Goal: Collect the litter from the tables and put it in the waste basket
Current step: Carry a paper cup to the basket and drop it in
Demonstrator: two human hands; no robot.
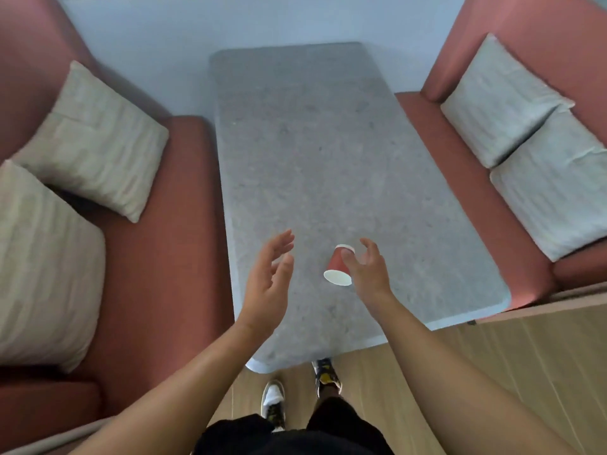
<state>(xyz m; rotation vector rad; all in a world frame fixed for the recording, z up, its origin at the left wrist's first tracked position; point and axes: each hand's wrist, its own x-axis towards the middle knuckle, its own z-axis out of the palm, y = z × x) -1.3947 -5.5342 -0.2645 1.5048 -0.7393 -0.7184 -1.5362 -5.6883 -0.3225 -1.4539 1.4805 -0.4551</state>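
Red cup (338,267) is gripped tilted in the right hand (369,274), clear of the worktop (312,142) for binning, left hand (267,284) slack alongside.

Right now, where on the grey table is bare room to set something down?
The far half of the grey speckled stone table, between the red sofas, is bare. The near end is crowded: left hand, and right hand holding a red paper cup.

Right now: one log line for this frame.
stage: cup in hand | right hand: grips red paper cup, tilted, over grey table | left hand: open, empty | waste basket: not in view
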